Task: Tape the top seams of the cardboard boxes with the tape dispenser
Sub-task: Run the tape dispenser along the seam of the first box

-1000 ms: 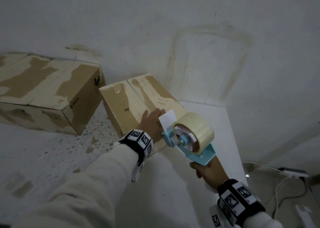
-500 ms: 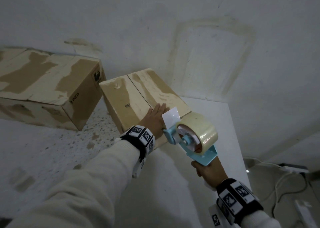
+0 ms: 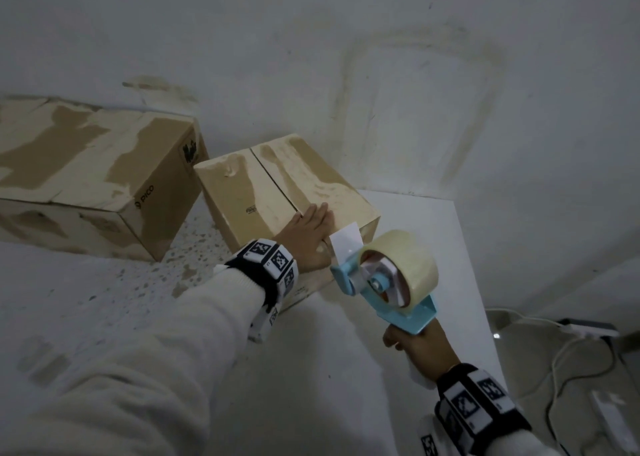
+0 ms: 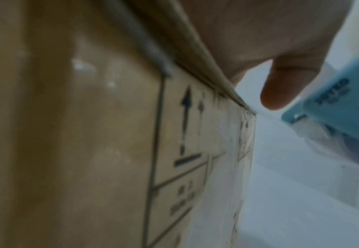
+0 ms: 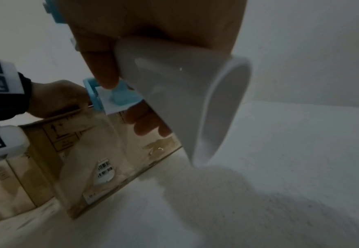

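Note:
A small cardboard box (image 3: 242, 192) stands on the white table (image 3: 433, 247), its top seam (image 3: 273, 181) running away from me. My left hand (image 3: 308, 233) lies flat on the box's near top edge, fingers straight across the seam. My right hand (image 3: 422, 348) grips the white handle (image 5: 174, 87) of a light blue tape dispenser (image 3: 388, 279) with a beige tape roll (image 3: 408, 265). The dispenser's front end with its white flap (image 3: 346, 240) sits at the box's near edge, just right of the left hand. In the left wrist view the box side (image 4: 110, 151) and blue dispenser (image 4: 344, 104) show close up.
A larger cardboard box (image 3: 86, 175) marked PICO stands to the left on the speckled surface. A stained white wall (image 3: 381, 74) rises right behind both boxes. Off the table's right edge, white cables and a power strip (image 3: 588, 327) lie on the floor.
My left hand has slid further forward onto the box top. The dispenser has moved slightly up towards the box's near edge.

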